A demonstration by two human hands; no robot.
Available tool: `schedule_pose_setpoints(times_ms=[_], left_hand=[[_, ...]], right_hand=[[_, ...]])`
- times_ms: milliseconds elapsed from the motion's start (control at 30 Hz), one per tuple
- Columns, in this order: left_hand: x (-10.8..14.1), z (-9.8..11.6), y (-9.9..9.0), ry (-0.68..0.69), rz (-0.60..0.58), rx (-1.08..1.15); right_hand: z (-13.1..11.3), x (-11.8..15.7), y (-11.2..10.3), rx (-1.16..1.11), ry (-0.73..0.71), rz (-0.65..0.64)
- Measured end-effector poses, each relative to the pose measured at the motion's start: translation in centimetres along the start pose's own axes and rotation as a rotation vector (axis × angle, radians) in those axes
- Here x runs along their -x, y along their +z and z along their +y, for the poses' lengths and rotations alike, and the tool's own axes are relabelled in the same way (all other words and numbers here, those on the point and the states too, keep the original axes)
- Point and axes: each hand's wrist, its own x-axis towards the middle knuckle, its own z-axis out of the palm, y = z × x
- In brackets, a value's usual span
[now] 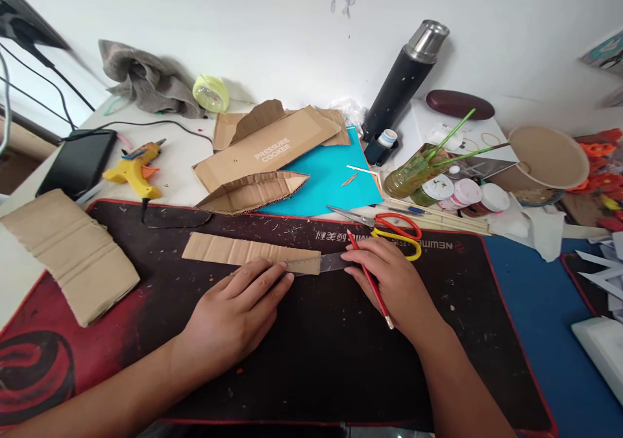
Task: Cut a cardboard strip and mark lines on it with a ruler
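Note:
A narrow cardboard strip (219, 248) lies on the black desk mat (341, 360). Across its right end runs a clear ruler (332, 262), which sticks out past the cardboard. My left hand (236, 315) rests on the ruler and strip, fingers stretched out flat. My right hand (399, 282) is closed round a red pencil (372, 281), its fingertips at the ruler's right end. Just behind that hand lie scissors (399, 226) with red and yellow handles. A boat-shaped cardboard piece (253, 193) stands beyond the strip.
Folded cardboard (73, 250) and a yellow glue gun (134, 170) lie left. Behind are printed cardboard (267, 146) and a blue sheet (321, 175). A black flask (402, 84), a brush jar (409, 173) and several paint pots (462, 193) stand back right.

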Motion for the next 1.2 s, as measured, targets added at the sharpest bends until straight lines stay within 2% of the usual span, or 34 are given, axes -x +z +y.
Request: schedule_pose_setpoints(times_ms=[1200], left_hand=[[-0.40, 0.25, -0.16, 0.011, 0.007, -0.064]], right_hand=[[-0.15, -0.22, 0.01, 0.029, 0.006, 0.014]])
